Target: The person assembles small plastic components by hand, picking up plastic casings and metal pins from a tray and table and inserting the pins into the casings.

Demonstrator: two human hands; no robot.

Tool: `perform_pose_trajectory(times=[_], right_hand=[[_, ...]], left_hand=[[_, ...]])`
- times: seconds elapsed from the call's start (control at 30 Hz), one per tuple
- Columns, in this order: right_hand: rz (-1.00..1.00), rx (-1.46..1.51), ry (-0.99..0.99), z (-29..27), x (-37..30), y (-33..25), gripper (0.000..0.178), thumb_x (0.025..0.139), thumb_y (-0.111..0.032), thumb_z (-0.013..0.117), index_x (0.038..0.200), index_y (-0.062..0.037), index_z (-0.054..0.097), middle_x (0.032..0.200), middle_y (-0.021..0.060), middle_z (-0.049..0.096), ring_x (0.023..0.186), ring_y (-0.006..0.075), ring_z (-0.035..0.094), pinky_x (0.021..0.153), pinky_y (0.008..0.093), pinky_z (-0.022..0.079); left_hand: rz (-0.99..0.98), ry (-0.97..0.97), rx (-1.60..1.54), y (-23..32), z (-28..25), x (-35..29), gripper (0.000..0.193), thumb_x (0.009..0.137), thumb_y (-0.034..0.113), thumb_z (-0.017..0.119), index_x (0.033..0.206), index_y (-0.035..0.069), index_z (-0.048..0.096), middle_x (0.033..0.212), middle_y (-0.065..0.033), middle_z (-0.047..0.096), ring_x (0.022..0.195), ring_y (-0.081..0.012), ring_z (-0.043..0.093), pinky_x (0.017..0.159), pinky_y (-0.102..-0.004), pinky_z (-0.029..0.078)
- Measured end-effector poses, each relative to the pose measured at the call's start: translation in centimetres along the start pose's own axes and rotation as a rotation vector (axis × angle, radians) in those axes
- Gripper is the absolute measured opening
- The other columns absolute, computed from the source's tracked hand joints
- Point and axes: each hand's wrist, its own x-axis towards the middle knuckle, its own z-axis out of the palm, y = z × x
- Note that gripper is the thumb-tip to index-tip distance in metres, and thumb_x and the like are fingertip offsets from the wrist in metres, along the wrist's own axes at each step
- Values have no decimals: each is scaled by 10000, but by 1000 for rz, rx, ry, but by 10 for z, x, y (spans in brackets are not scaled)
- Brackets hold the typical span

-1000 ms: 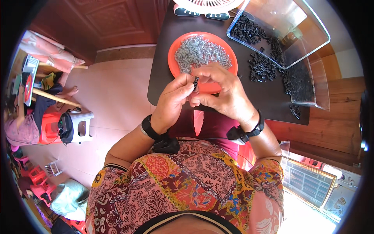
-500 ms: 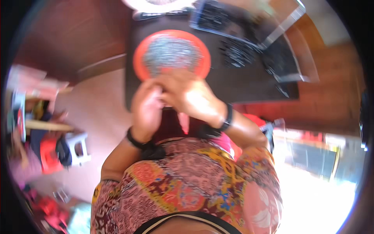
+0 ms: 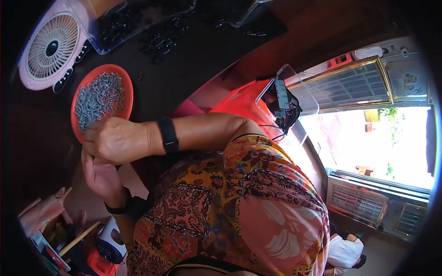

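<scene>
A red-orange bowl (image 3: 129, 99) heaped with small silvery screws (image 3: 99, 99) sits on the dark table. At the bowl's near rim my right hand (image 3: 115, 140) bends inward, back uppermost and fingers curled closed; whatever they hold is hidden. Just below it, my left hand (image 3: 102, 178) is raised with the palm partly showing. Its fingers meet the right hand and are mostly covered by it, so their grip cannot be made out. Each wrist wears a black band.
A pink-and-white fan (image 3: 52, 48) stands beyond the bowl. Right of it, a clear plastic tray (image 3: 103, 48) holds small black parts, with more black pieces (image 3: 161, 43) loose on the table (image 3: 184, 62). A phone (image 3: 282, 94) sits on a stand to the right.
The head view has swung to the right, so bowl and hands now appear farther left and the fan shows fully. Both hands stay together at the bowl's near rim.
</scene>
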Motion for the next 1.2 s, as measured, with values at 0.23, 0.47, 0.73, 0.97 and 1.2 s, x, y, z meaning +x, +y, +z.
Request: perform_pose_trajectory(times=[0.23, 0.47, 0.73, 0.97, 1.2], right_hand=[[-42, -18, -5, -19, 8, 1, 256, 675, -258, 683, 813, -61, 596, 812, 66, 578, 771, 235, 599, 683, 351, 503], [130, -21, 1, -86, 6, 27, 292, 728, -152, 723, 986, -44, 638, 856, 108, 620, 794, 282, 623, 684, 370, 508], [233, -699, 252, -202, 29, 95, 231, 811, -75, 612, 1035, -117, 650, 853, 96, 632, 794, 293, 628, 659, 375, 517], [218, -1157, 361, -264, 22, 157, 280, 824, -184, 637, 1099, -129, 642, 1071, 85, 629, 986, 295, 597, 786, 403, 511], [520, -268, -123, -171, -3, 152, 128, 780, -150, 665, 866, -63, 700, 820, 121, 669, 735, 272, 652, 668, 352, 516]], left_hand=[[62, 182, 143, 2, 11, 0, 384, 992, 224, 323, 1239, -31, 470, 1150, -126, 548, 1052, -210, 549, 885, -350, 423], [90, 83, 277, 5, 17, 0, 199, 964, 218, 402, 906, 44, 479, 823, -73, 487, 682, -162, 473, 628, -282, 378], [113, 223, 271, 10, 18, -14, 194, 955, 212, 409, 895, 44, 484, 812, -66, 496, 662, -151, 481, 608, -270, 377], [85, 206, 235, 9, 19, -9, 184, 954, 204, 415, 890, 45, 484, 796, -70, 501, 657, -156, 488, 600, -274, 376], [69, 170, 202, 9, 13, -10, 185, 955, 199, 419, 889, 36, 479, 796, -75, 511, 656, -162, 515, 607, -273, 398]])
